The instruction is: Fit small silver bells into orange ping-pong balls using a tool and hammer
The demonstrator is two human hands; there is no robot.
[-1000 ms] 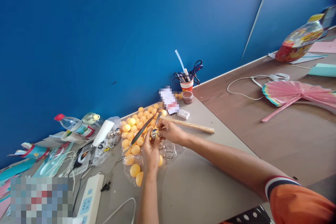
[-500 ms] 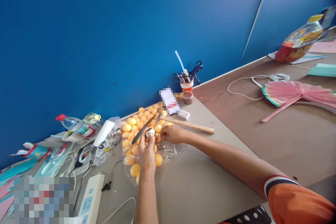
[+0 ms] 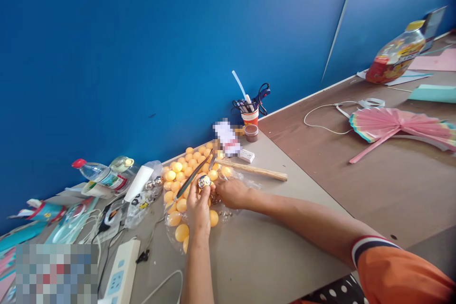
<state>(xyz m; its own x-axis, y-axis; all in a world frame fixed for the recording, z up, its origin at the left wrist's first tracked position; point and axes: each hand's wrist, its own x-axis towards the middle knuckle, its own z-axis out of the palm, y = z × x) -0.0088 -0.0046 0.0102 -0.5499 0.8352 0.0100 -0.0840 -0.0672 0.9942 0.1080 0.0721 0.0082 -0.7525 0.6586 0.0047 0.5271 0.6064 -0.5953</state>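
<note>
My left hand (image 3: 198, 206) is closed around a small ball (image 3: 204, 181) with a shiny silver and gold surface, held up between thumb and fingers. Just right of it, my right hand (image 3: 233, 194) reaches down with bent fingers among small shiny metal bits (image 3: 225, 216) on clear plastic. Its fingertips are partly hidden, and I cannot make out what they grip. Many orange-yellow balls (image 3: 181, 232) lie in a clear plastic bag around both hands. A dark, narrow tool like long tweezers (image 3: 194, 175) lies slanted across the balls behind my left hand.
A wooden-handled hammer (image 3: 252, 169) lies behind my right hand. Farther back stand a cup of pens (image 3: 250, 118) and a small lidded tub (image 3: 251, 133). Left are bottles (image 3: 101, 174), cables and a power strip (image 3: 123, 270); right, a pink paper fan (image 3: 399, 126) and a large bottle (image 3: 395, 57).
My right hand has moved slightly down and toward me, into the metal bits on the plastic. My left hand still holds the shiny ball in about the same place. The view has shifted slightly.
</note>
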